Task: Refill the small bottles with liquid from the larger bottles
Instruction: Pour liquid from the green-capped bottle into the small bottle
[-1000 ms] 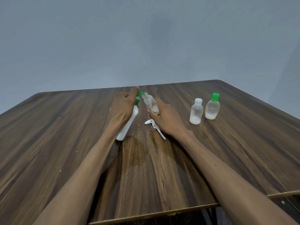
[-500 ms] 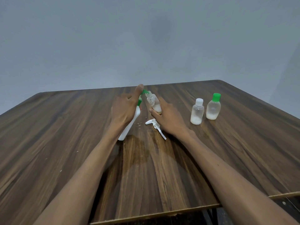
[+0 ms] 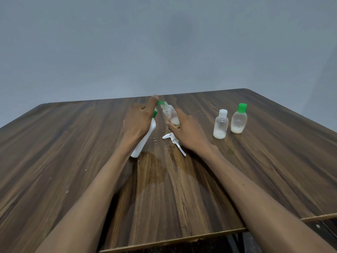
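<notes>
My left hand (image 3: 139, 121) grips a tall white bottle (image 3: 145, 141) with a green flip cap (image 3: 160, 102), tilted to the right with its base on the table. Its spout meets the open mouth of a small clear bottle (image 3: 170, 115), which my right hand (image 3: 187, 131) holds tilted to the left. A little white liquid lies in the bottom of the small bottle. A white spray pump head (image 3: 173, 141) lies on the table just under my right hand.
Two more small clear bottles stand at the right, one with a white cap (image 3: 220, 125) and one with a green cap (image 3: 239, 119), each holding a little white liquid. A wet patch (image 3: 155, 168) darkens the wooden table (image 3: 73, 143) near the big bottle's base.
My hands and both bottles have shifted only slightly. The white bottle's green spout now sits closer against the small bottle's mouth.
</notes>
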